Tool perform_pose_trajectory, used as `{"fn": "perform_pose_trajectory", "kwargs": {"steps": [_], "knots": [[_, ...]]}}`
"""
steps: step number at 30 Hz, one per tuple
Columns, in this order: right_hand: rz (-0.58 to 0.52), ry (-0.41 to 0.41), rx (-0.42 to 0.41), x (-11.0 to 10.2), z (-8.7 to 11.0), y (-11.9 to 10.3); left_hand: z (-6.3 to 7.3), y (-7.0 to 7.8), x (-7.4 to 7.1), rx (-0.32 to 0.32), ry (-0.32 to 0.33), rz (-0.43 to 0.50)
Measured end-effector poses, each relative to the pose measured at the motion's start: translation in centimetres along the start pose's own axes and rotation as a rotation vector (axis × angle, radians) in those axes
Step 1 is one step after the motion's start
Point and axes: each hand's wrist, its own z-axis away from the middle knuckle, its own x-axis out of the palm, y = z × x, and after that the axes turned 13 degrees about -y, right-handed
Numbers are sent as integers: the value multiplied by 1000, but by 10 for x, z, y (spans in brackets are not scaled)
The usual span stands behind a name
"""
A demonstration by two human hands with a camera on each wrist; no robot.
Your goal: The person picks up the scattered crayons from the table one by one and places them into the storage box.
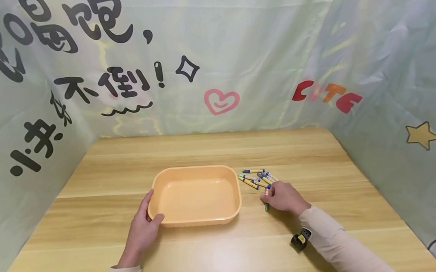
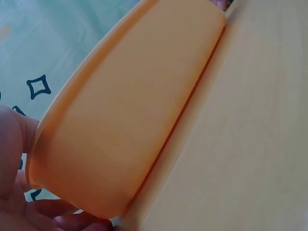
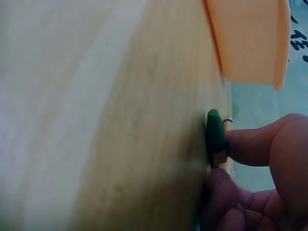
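An empty peach-coloured plastic basin (image 1: 195, 200) sits on the table. My left hand (image 1: 143, 228) grips its near left corner, the thumb over the rim and the fingers round the outer wall; the left wrist view shows the basin's side (image 2: 125, 101) close up. To the right of the basin, my right hand (image 1: 285, 196) pinches a green crayon (image 3: 216, 132) between thumb and fingers, its green tip pointing towards me, low over the wood. Several crayons (image 1: 250, 183) in yellowish wrappers lie in a loose pile just beyond that hand, close to the basin's right side.
The wooden table (image 1: 216, 253) is backed and flanked by a pale green printed cloth (image 1: 258, 49) with lettering, a heart and a star. A small black device (image 1: 300, 240) is worn at the right wrist, over the table.
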Motion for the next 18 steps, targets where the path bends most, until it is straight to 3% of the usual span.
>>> {"fn": "perform_pose_trajectory", "kwargs": {"steps": [3,7,10,14,18], "knots": [[-3,-23,7,-3,2,-1,-1,0,1,-2,18,-36],[-104,-39,12,-7,5,-1,0,1,3,-6,39,-83],[-246,-47,-17,-9,4,1,1,1,3,-9,46,-122],[-490,-110,-114,-14,3,6,4,0,3,-31,26,-147],[-640,-165,-174,-28,3,4,3,0,5,-25,18,-136]]}}
